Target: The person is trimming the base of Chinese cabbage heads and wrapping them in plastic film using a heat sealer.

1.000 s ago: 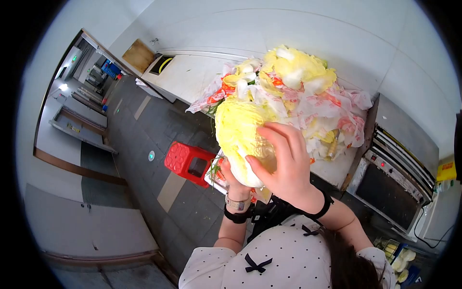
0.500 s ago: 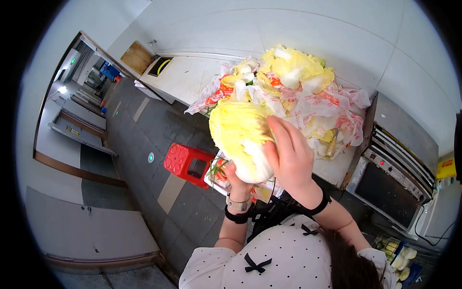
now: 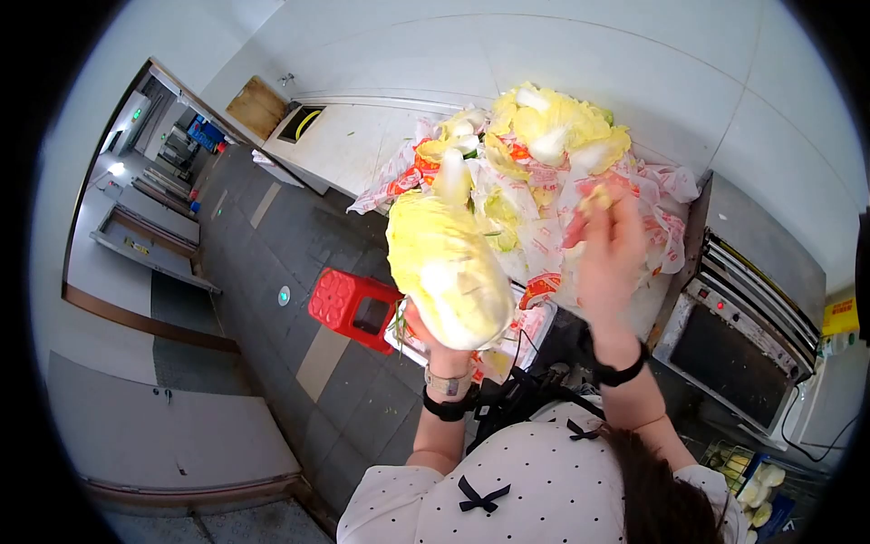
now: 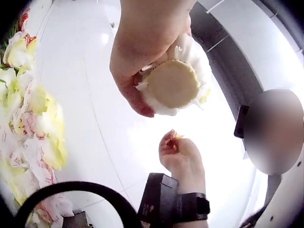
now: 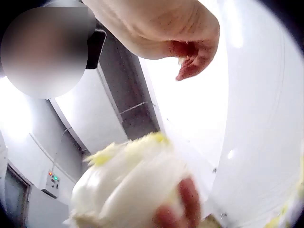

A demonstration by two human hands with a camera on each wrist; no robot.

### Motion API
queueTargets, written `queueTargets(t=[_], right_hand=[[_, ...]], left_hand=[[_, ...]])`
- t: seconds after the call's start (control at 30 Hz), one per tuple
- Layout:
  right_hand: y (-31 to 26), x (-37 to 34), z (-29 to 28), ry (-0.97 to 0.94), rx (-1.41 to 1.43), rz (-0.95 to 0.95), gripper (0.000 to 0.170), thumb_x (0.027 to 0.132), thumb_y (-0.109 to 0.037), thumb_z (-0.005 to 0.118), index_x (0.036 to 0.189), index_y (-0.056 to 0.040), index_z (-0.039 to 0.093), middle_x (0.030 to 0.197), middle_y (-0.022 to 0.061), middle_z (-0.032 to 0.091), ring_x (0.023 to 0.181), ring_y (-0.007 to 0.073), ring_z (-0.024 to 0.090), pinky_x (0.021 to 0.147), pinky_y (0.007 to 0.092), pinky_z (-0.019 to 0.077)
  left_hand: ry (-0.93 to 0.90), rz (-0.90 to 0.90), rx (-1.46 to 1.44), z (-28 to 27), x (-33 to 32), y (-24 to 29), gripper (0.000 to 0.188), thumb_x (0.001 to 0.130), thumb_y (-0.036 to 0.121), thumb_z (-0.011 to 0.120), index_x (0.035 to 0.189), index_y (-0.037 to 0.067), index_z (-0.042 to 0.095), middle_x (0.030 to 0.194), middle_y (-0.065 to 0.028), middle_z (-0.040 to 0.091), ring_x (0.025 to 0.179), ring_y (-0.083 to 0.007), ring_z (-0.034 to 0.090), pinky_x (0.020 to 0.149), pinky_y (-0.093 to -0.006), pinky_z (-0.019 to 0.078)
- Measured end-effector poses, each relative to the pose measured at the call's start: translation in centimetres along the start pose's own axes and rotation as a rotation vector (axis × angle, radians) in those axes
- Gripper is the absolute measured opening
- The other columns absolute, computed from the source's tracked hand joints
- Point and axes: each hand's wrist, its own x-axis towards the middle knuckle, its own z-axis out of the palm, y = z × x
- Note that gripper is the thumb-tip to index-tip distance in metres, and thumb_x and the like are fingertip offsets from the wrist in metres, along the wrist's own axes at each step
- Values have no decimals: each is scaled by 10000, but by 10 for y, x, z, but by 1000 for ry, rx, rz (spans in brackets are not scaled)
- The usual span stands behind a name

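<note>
A yellow and white cabbage head (image 3: 444,272) is held up by the left hand (image 3: 435,340), which grips it from below; the left wrist view has the round cut base (image 4: 173,84) with the left hand (image 4: 149,47) around it. Apart from the cabbage, the right hand (image 3: 612,258) is raised above the bags, its fingers curled round a small pale yellow leaf piece (image 3: 594,200). That piece also shows in the left wrist view between the fingertips of the right hand (image 4: 180,154).
Loose cabbage leaves (image 3: 557,127) lie on crumpled plastic bags (image 3: 675,186) on the counter (image 3: 353,140). A metal appliance (image 3: 743,317) stands at the right, a red stool (image 3: 353,306) at the left, and a white tray (image 3: 535,331) sits below the cabbage.
My right hand has left the cabbage and moved right with a small leaf piece. The cabbage has turned and shifted slightly in my left hand.
</note>
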Motion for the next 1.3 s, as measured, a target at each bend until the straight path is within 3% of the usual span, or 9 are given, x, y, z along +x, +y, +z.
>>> queueTargets(t=[0.23, 0.4, 0.47, 0.53, 0.7, 0.93, 1.03, 1.23, 1.3], right_hand=[[-11, 15, -9, -296, 317, 42, 240, 899, -30, 392, 1119, -38, 486, 878, 56, 500, 637, 78, 495, 524, 212, 437], [-6, -16, 1, -625, -26, 116, 303, 773, -150, 622, 1006, -46, 459, 850, 80, 464, 680, 134, 516, 566, 261, 445], [-6, -39, 15, -506, -337, -275, 336, 754, -180, 651, 987, -42, 454, 854, 94, 474, 658, 180, 529, 558, 289, 445], [1, -48, 18, -464, -435, -419, 336, 754, -187, 657, 973, -34, 454, 851, 106, 492, 639, 223, 538, 554, 315, 445], [10, -43, 12, -485, -260, -201, 219, 807, -139, 599, 930, -12, 470, 790, 127, 534, 595, 261, 542, 550, 333, 441], [3, -45, 6, -636, 124, 298, 142, 879, -100, 508, 955, 3, 449, 785, 137, 546, 628, 192, 555, 560, 283, 445], [2, -47, 6, -598, 145, 261, 209, 848, -116, 551, 978, 8, 444, 802, 155, 543, 626, 218, 565, 540, 273, 447], [3, -54, 16, -380, -499, -534, 287, 760, -154, 632, 978, -27, 494, 775, 116, 512, 621, 265, 562, 528, 312, 461], [9, -57, 14, -397, -497, -525, 219, 771, -95, 606, 964, -44, 518, 775, 98, 496, 638, 260, 556, 540, 322, 463]], left_hand=[[22, -68, 17, -6, 7, 7, 757, 777, 606, 392, 1356, 132, 280, 1308, -137, 407, 1146, -330, 450, 928, -507, 397], [67, 8, 140, 6, 1, 10, 717, 793, 551, 397, 1339, 95, 303, 1302, -137, 418, 1144, -309, 461, 950, -457, 393], [-27, 41, 82, 6, -1, 9, 659, 815, 474, 397, 1318, 53, 333, 1281, -147, 447, 1133, -304, 479, 945, -439, 405], [-8, 87, 125, 5, -2, 8, 664, 812, 485, 414, 1310, 52, 343, 1272, -148, 453, 1128, -305, 481, 941, -439, 407], [52, 104, 118, 6, 2, 14, 660, 819, 505, 429, 1299, 58, 358, 1248, -130, 474, 1113, -293, 491, 936, -431, 411], [48, 43, -50, 8, 1, 11, 625, 834, 497, 405, 1283, 62, 383, 1220, -116, 501, 1081, -284, 515, 931, -419, 417], [6, 1, -74, 11, 1, 10, 649, 827, 514, 404, 1280, 50, 382, 1218, -120, 501, 1081, -279, 517, 924, -418, 422], [26, 89, 340, 17, -6, 6, 725, 797, 568, 410, 1281, 29, 376, 1230, -121, 494, 1090, -254, 513, 916, -399, 426], [78, 91, 343, 13, -8, 3, 724, 800, 570, 406, 1283, 32, 375, 1231, -121, 493, 1093, -260, 509, 922, -395, 421]])
